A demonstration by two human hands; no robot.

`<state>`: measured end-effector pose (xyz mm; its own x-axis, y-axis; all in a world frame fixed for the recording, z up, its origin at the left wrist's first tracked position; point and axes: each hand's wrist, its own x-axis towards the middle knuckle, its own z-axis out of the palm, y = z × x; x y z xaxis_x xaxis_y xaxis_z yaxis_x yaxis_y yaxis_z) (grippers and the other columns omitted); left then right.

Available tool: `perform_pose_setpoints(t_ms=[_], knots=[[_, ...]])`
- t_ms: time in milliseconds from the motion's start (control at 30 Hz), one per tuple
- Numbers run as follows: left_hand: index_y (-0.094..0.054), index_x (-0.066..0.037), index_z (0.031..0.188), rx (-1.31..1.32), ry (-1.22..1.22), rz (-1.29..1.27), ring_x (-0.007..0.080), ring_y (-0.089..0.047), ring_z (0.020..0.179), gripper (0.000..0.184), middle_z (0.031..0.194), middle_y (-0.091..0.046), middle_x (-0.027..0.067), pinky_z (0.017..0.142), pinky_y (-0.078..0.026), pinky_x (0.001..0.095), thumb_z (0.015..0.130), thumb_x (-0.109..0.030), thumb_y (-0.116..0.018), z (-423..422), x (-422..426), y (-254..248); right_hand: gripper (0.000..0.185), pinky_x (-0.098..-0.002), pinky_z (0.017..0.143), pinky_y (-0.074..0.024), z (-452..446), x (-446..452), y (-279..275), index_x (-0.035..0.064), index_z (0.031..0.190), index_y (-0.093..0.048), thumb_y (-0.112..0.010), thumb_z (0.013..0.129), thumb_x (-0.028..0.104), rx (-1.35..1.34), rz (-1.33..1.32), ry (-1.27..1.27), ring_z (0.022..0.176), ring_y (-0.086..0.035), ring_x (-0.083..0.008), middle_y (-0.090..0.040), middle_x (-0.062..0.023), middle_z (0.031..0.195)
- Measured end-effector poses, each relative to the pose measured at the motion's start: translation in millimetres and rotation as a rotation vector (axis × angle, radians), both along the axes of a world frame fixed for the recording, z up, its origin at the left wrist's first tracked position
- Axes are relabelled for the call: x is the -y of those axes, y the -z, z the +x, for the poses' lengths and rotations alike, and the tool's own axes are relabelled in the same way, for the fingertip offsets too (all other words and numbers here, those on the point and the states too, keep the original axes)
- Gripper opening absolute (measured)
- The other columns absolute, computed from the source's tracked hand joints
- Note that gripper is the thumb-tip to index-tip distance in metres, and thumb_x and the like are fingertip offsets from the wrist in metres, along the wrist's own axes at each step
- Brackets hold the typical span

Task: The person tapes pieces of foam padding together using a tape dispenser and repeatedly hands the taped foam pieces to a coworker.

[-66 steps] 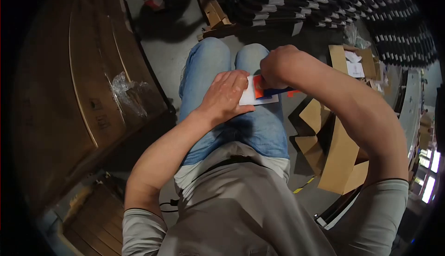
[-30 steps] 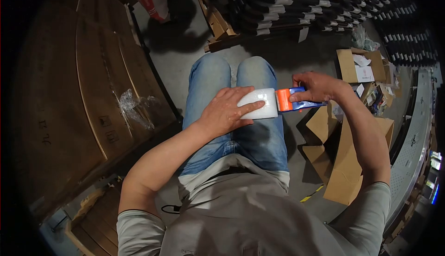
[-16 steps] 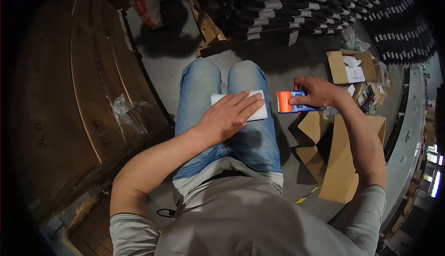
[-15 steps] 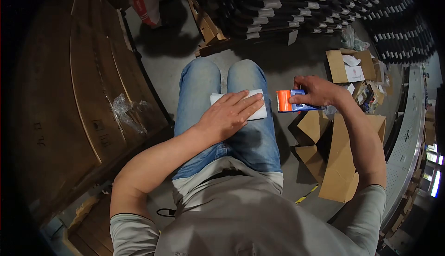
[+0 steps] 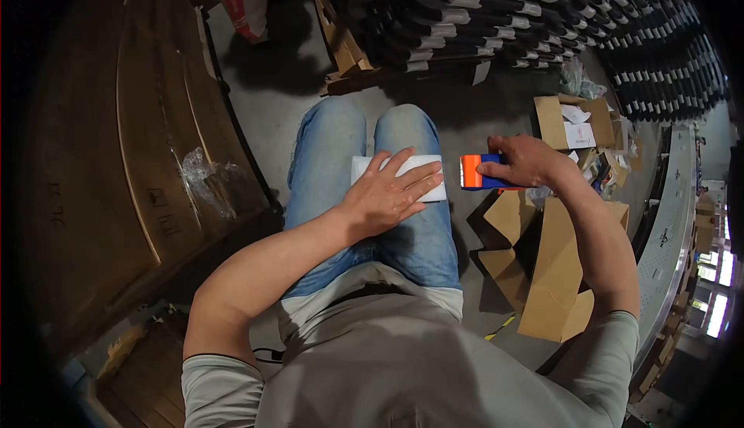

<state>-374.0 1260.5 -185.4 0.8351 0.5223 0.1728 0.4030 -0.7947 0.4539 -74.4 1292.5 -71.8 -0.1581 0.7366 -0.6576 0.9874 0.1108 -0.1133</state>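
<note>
A folded white packet [image 5: 430, 190], foam-like in look, lies across my thighs in blue jeans. My left hand [image 5: 390, 193] rests flat on top of it with the fingers spread, covering its middle. To the right of my knees, my right hand [image 5: 525, 162] grips an orange and blue tape dispenser [image 5: 472, 171], the thumb pressed on its upper side. The dispenser's pale front edge points at the packet, with a small gap between the two. My palm hides the rear part of the dispenser.
An opened cardboard carton [image 5: 554, 265] stands on the floor below my right forearm. Farther off is a smaller carton [image 5: 552, 122] with papers. Large brown boxes [image 5: 147, 172] line the left, with crumpled clear plastic [image 5: 208, 180]. Stacked black parts [image 5: 465, 17] fill the back.
The fingers of my left hand have spread wider on the packet. My right hand has tilted the tape dispenser slightly. The whole view has shifted a little.
</note>
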Motion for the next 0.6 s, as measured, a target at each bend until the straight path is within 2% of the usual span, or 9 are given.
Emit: perform_pose_setpoints(t_ms=[133,233,300,333,400,433,500,567,600], knots=[[-0.052,-0.018,0.15,0.021,0.009,0.007,0.0321,-0.039,0.144,0.054,0.158,-0.047,-0.0026,0.115,-0.034,0.0497,0.1,-0.035,-0.063,4.6,-3.0,2.0,0.065,-0.0491,0.084,-0.0556,-44.6,-2.4,-13.4,0.0035,0.113,-0.067,-0.062,0.093,0.065,0.187,0.044,-0.101,0.096,-0.071,-0.0405,-0.074,-0.0209,0.094],[-0.053,-0.018,0.15,0.005,0.024,-0.015,0.0318,-0.039,0.144,0.054,0.158,-0.047,-0.0021,0.115,-0.034,0.0485,0.1,-0.034,-0.063,5.6,-3.4,4.5,0.051,-0.0459,0.079,-0.0571,-61.8,1.9,-2.2,0.0095,0.108,-0.074,-0.068,0.091,0.057,0.334,-0.017,-0.074,0.094,-0.074,-0.0333,-0.077,-0.0134,0.093],[-0.054,-0.017,0.149,0.06,-0.029,0.005,0.0316,-0.039,0.145,0.051,0.158,-0.048,-0.0017,0.116,-0.033,0.0471,0.101,-0.033,-0.061,5.8,0.9,11.3,0.035,-0.039,0.075,-0.057,-57.8,28.8,47.5,0.0164,0.101,-0.08,-0.074,0.087,0.047,0.702,0.305,-0.692,0.096,-0.075,-0.024,-0.078,-0.0059,0.096],[-0.055,-0.017,0.149,0.036,-0.005,-0.061,0.0309,-0.037,0.147,0.05,0.159,-0.047,-0.0015,0.119,-0.031,0.0459,0.101,-0.032,-0.058,3.0,-3.1,2.8,0.028,-0.0331,0.075,-0.0555,-20.8,42.3,67.6,0.0206,0.096,-0.082,-0.079,0.08,0.043,0.666,0.518,-1.0,0.096,-0.075,-0.0194,-0.078,-0.003,0.099],[-0.055,-0.017,0.149,0.037,-0.008,-0.076,0.0307,-0.036,0.148,0.05,0.159,-0.047,-0.0015,0.12,-0.03,0.0459,0.101,-0.032,-0.058,-2.3,-0.2,6.2,0.031,-0.0332,0.075,-0.055,-2.0,1.1,63.7,0.0201,0.096,-0.082,-0.08,0.079,0.045,0.702,-0.256,-0.525,0.098,-0.074,-0.0192,-0.078,-0.003,0.101],[-0.054,-0.018,0.149,0.057,-0.051,-0.087,0.0306,-0.035,0.149,0.05,0.16,-0.046,-0.0014,0.121,-0.03,0.0459,0.101,-0.031,-0.057,-1.8,-2.1,7.1,0.041,-0.0369,0.079,-0.056,11.7,14.9,50.0,0.017,0.103,-0.081,-0.079,0.078,0.05,0.671,-0.111,-0.412,0.101,-0.075,-0.0222,-0.078,-0.0062,0.105],[-0.053,-0.014,0.15,0.094,-0.075,-0.098,0.0317,-0.035,0.151,0.051,0.162,-0.044,0.002,0.124,-0.027,0.0475,0.101,-0.03,-0.058,-4.9,-1.9,7.1,0.055,-0.0415,0.086,-0.0559,16.4,18.6,28.8,0.0113,0.113,-0.077,-0.076,0.082,0.057,0.59,-0.193,-0.124,0.103,-0.074,-0.0283,-0.077,-0.0119,0.107],[-0.051,-0.01,0.151,0.168,-0.049,-0.166,0.0332,-0.035,0.152,0.053,0.162,-0.043,0.0072,0.125,-0.025,0.0498,0.102,-0.029,-0.057,-8.4,-2.3,8.8,0.067,-0.0399,0.094,-0.0529,11.9,21.9,1.6,0.0095,0.121,-0.074,-0.072,0.085,0.067,0.284,-0.434,0.125,0.108,-0.071,-0.0321,-0.075,-0.0157,0.113],[-0.051,-0.01,0.151,0.167,-0.048,-0.167,0.0332,-0.035,0.152,0.053,0.162,-0.043,0.0072,0.125,-0.025,0.0498,0.102,-0.029,-0.057,-8.2,-6.0,7.1,0.067,-0.0399,0.094,-0.0529,8.3,28.8,-7.5,0.0095,0.121,-0.074,-0.072,0.085,0.067,0.283,-0.435,0.126,0.108,-0.071,-0.0321,-0.075,-0.0157,0.113]])
